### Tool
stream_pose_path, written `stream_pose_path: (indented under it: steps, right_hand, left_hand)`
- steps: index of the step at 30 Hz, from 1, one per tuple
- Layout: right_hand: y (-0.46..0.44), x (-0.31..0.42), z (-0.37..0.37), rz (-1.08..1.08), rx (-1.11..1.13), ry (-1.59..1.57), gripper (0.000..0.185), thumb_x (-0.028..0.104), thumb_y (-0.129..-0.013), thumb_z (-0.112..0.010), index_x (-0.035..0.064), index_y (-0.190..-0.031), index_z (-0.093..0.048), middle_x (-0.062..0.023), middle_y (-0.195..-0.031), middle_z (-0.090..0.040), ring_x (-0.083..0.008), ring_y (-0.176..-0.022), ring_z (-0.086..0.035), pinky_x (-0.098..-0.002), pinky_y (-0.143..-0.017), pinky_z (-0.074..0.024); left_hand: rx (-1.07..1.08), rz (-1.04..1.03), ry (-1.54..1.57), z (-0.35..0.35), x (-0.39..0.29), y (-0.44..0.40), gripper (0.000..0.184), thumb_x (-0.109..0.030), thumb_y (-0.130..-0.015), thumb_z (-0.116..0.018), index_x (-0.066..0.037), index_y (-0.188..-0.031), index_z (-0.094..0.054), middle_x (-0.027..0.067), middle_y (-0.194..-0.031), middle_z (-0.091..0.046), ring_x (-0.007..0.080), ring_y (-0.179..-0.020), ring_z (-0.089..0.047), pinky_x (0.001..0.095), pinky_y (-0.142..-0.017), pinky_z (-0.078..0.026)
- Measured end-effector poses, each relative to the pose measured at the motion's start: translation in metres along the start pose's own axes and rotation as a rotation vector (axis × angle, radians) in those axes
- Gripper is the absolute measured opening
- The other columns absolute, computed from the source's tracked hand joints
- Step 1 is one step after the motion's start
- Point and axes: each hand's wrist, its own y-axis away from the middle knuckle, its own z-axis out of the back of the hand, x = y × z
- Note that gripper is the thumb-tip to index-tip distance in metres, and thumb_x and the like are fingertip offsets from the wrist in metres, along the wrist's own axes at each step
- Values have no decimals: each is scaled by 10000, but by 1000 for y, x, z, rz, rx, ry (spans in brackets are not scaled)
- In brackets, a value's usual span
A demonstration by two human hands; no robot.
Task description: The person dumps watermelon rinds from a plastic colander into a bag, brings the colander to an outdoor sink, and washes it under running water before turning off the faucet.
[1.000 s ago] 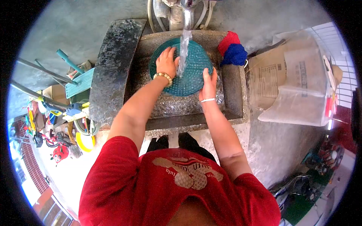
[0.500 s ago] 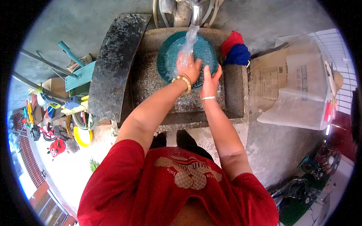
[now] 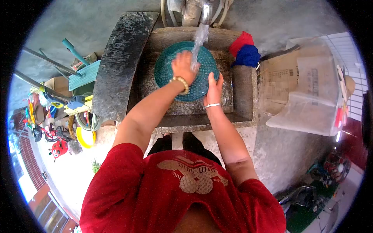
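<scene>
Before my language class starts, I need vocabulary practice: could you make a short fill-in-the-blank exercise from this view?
Running ____ pours from the tap toward the teal basket.
Of the left hand and the right hand, the one gripping the basket's rim is the ____.
The beaded bracelet is on the ____ wrist.
The bundle on the sink's corner is red and ____.
Missing words: water; right; left; blue.

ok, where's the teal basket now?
Head view, centre: teal basket at the sink, under the tap, right hand at its right edge, left hand over its middle.
</scene>
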Motion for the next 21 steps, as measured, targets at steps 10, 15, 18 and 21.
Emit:
stream_pose_path:
  steps: [10,15,18,21]
  right_hand:
    - [-5,17,5,89,-36,74,611,284,-876,-565,101,-1358,-238,-88,-1281,-400,-220,-1116,-439,-357,-886,-410]
    - [-12,3,9,187,-188,138,641,228,-861,-595,64,-1358,-226,-94,-1276,-392,-218,-1115,-422,-349,-953,-342]
    - [-11,-2,17,165,-195,126,651,231,-863,-590,77,-1365,-205,-97,-1292,-380,-221,-1123,-419,-357,-949,-347]
    - [-1,3,11,108,-178,31,651,219,-865,-587,90,-1368,-195,-100,-1300,-374,-226,-1132,-414,-371,-942,-356]
  left_hand:
    - [259,189,73,-4,26,-14,537,-371,-817,-537,-109,-1268,-408,89,-1313,-388,285,-1209,-362,459,-982,-300]
    - [656,84,31,-16,8,31,554,-450,-847,-475,-27,-1203,-510,233,-1188,-478,364,-1094,-452,436,-945,-362]
    - [612,-40,59,33,0,36,479,-399,-812,-532,-24,-1106,-572,226,-1115,-530,360,-1070,-470,429,-932,-374]
    - [-54,42,50,42,24,41,517,-159,-670,-706,-50,-1138,-515,195,-1152,-502,342,-1067,-457,426,-925,-362]
